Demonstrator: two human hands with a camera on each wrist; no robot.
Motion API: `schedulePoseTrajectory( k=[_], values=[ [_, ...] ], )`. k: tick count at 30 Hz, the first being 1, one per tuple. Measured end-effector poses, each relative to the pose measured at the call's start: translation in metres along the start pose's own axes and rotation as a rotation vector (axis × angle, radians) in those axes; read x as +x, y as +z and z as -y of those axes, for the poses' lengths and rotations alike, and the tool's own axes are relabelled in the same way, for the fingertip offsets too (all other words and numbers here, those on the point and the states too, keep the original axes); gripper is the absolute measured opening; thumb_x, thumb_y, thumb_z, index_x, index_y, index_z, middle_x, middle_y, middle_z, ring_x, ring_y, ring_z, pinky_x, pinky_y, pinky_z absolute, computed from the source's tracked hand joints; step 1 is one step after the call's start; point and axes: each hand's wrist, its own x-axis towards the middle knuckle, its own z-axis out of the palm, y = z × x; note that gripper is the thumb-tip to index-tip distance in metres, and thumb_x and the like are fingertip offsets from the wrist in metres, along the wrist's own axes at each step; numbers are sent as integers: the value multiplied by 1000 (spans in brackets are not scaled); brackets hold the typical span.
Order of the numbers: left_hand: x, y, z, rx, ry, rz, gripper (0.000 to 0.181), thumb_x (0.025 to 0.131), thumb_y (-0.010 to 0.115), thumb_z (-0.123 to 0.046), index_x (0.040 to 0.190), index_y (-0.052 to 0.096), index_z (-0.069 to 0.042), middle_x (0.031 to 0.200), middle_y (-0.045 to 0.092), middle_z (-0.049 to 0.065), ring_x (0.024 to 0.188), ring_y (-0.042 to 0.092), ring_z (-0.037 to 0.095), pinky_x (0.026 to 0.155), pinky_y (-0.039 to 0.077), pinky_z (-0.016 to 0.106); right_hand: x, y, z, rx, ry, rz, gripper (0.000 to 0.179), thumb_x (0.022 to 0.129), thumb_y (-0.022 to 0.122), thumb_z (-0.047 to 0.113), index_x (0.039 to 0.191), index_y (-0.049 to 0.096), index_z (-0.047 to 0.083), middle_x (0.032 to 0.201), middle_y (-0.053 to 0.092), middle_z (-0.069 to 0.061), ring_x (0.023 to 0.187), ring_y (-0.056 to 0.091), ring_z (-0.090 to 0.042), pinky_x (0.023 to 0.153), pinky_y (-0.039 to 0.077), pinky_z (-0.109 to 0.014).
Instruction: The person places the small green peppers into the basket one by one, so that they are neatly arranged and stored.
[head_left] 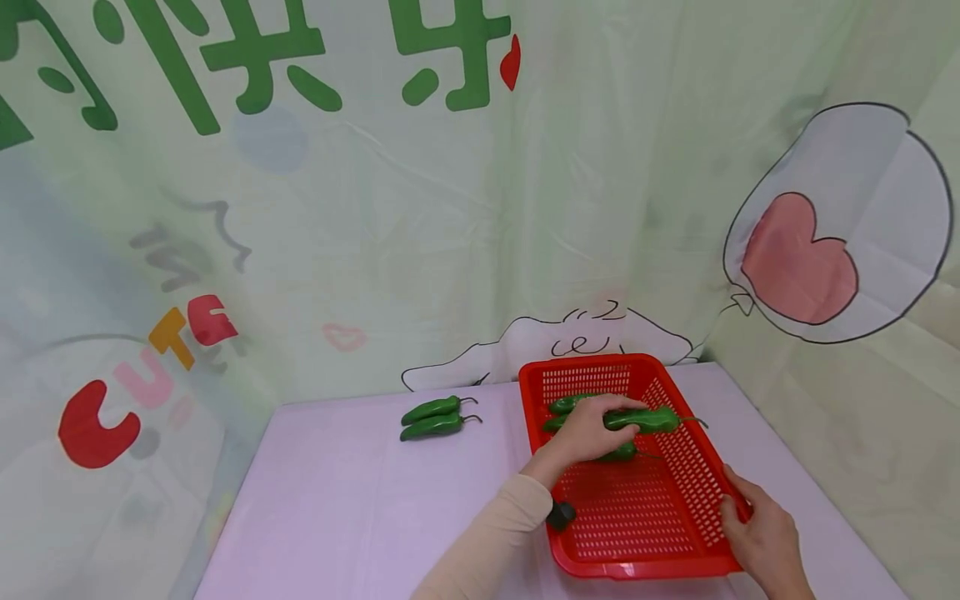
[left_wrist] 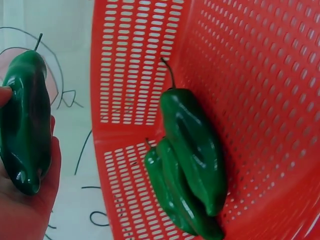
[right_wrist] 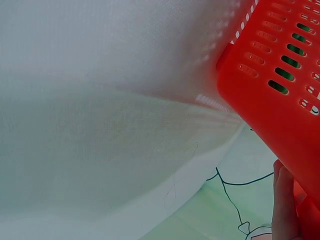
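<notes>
My left hand (head_left: 587,431) pinches a long green chili pepper (head_left: 662,419) over the red perforated plastic basket (head_left: 630,570). The held pepper (left_wrist: 27,122) lies along the fingers in the left wrist view, its thin stem pointing away. Three more green peppers (left_wrist: 194,145) rest side by side at one end of the basket; in the head view the hand partly covers them. On the basket's right side, my right hand (head_left: 767,533) grips the rim, thumb on the inner side. Only a few of its fingers (right_wrist: 284,202) show in the right wrist view.
Two green peppers (head_left: 432,427) lie on the pale tablecloth (head_left: 337,500), left of the basket. A printed curtain (head_left: 420,250) hangs behind the table and along both sides. A small black device (head_left: 561,515) sits by the left wrist, at the basket's left rim.
</notes>
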Motion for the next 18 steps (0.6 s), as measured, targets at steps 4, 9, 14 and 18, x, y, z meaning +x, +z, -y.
schedulePoseTrajectory(
  k=[4, 9, 14, 18],
  values=[
    [0, 7, 2, 22, -4, 7, 36, 94, 64, -22, 130, 65, -19, 124, 65, -11, 99, 54, -3, 85, 44, 14, -1, -1, 2, 5, 4, -1, 46, 89, 56, 1, 134, 51, -13, 125, 52, -41, 83, 58, -35, 52, 44, -25],
    [0, 15, 1, 11, -1, 9, 35, 94, 65, -21, 129, 65, -20, 119, 66, -11, 90, 52, -2, 78, 41, 10, 0, -1, 3, 0, 4, -2, 46, 89, 56, 1, 133, 51, -13, 124, 53, -41, 84, 59, -37, 53, 44, -26],
    [-3, 25, -1, -13, -20, 20, 33, 94, 65, -21, 127, 67, -20, 114, 66, -13, 85, 52, -2, 75, 43, 10, 0, -1, 2, 5, -2, -2, 46, 90, 56, 2, 133, 51, -13, 123, 53, -41, 80, 58, -35, 51, 43, -26],
    [-5, 33, 2, -13, -40, 30, 33, 94, 66, -22, 127, 67, -21, 113, 66, -15, 86, 53, -2, 76, 44, 11, 0, 0, 2, 0, 5, 4, 46, 89, 56, 2, 133, 51, -13, 123, 53, -41, 82, 59, -37, 53, 45, -28]
  ],
)
